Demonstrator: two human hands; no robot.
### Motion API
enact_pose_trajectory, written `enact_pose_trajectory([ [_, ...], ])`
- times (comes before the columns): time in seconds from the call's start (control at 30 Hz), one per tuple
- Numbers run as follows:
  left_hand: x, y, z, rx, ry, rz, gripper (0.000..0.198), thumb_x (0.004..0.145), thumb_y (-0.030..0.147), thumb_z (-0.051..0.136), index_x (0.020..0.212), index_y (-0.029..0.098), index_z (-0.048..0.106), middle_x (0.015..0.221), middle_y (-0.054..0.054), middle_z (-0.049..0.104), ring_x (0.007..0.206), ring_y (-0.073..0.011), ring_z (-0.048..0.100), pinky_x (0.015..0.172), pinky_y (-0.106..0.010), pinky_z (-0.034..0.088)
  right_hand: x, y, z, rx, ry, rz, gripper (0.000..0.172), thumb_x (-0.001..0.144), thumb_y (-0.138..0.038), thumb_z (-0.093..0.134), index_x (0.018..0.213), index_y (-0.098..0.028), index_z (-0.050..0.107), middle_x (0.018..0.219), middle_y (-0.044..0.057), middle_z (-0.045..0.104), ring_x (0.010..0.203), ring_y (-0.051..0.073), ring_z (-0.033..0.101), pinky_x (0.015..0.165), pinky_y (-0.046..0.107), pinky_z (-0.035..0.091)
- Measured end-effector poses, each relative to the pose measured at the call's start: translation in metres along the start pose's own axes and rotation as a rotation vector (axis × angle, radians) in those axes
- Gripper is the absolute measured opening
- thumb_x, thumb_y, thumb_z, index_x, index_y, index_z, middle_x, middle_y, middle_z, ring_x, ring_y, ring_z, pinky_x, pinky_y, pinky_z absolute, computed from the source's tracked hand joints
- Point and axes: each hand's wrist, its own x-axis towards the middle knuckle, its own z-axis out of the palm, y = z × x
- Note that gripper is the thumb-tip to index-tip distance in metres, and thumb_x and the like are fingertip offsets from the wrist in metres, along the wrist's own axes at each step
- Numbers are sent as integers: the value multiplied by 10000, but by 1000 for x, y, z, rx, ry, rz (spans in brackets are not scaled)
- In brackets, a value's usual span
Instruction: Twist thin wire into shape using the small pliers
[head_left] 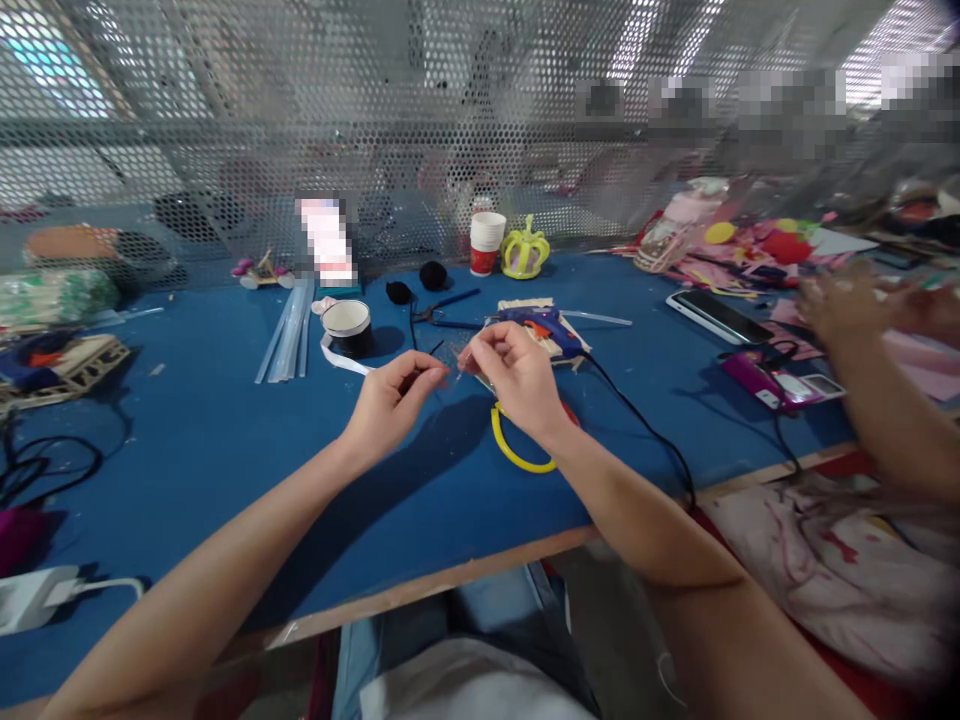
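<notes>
Both my hands are raised over the middle of the blue table [225, 440], fingertips almost meeting. My left hand [394, 398] is pinched shut, and my right hand [510, 375] is pinched too. Between them is something small and thin that I cannot make out. Under my right wrist lies a yellow hoop [514, 450]. Just behind my right hand a blue glue gun [544, 325] rests on a small wooden stand, its black cord [645, 430] running off the table's front edge.
Clear glue sticks [289, 340], a white ribbon roll [346, 325], two black pompoms [416, 283], pliers [442, 310], stacked paper cups [486, 243] and a yellow crown [525, 252] sit farther back. Another person's arm [877, 390] works at the right beside a phone [716, 315]. A perforated metal screen backs the table.
</notes>
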Motion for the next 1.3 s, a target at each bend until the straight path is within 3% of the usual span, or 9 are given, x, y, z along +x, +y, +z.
enact_pose_trajectory([
  [0.17, 0, 13, -8, -43, -84, 7, 189, 854, 281, 456, 1016, 185, 475, 712, -15, 623, 603, -106, 531, 535, -203, 362, 5, 6, -7, 55, -63, 103, 184, 834, -368, 507, 838, -188, 468, 569, -34, 569, 531, 95, 575, 551, 241, 484],
  [0.4, 1, 18, -13, 62, -77, -13, 140, 836, 281, 488, 915, 166, 505, 787, -42, 682, 621, -107, 569, 561, -200, 394, 1, 10, -1, 216, -115, 181, 200, 782, -348, 585, 803, -164, 510, 624, -39, 534, 401, 18, 385, 360, 168, 299],
  [0.5, 2, 19, -14, 95, -37, 9, 140, 805, 279, 535, 848, 150, 567, 759, -44, 671, 679, -128, 593, 606, -211, 421, 0, 7, 0, 255, -157, 221, 185, 780, -335, 588, 810, -167, 515, 603, -45, 519, 403, 17, 362, 355, 163, 268],
  [0.7, 3, 20, -16, 176, 87, 52, 151, 724, 298, 635, 753, 151, 617, 694, -13, 616, 585, -96, 512, 529, -198, 380, -3, 5, -1, 249, -233, 246, 165, 802, -322, 554, 883, -186, 505, 612, -46, 513, 404, 28, 374, 353, 166, 274],
  [0.97, 4, 21, -21, 385, 89, 208, 111, 756, 270, 601, 770, 173, 652, 700, -15, 595, 560, -90, 452, 514, -217, 328, -4, 4, 0, 155, -225, 190, 230, 854, -404, 462, 859, -190, 545, 648, -31, 496, 435, 32, 325, 399, 185, 260],
  [1.3, 6, 20, -22, 481, 94, 315, 79, 774, 229, 587, 780, 184, 651, 748, -22, 601, 632, -109, 504, 592, -225, 386, -8, 1, 0, -106, -238, 64, 231, 867, -394, 444, 835, -184, 536, 676, -15, 505, 562, 73, 433, 515, 206, 354],
])
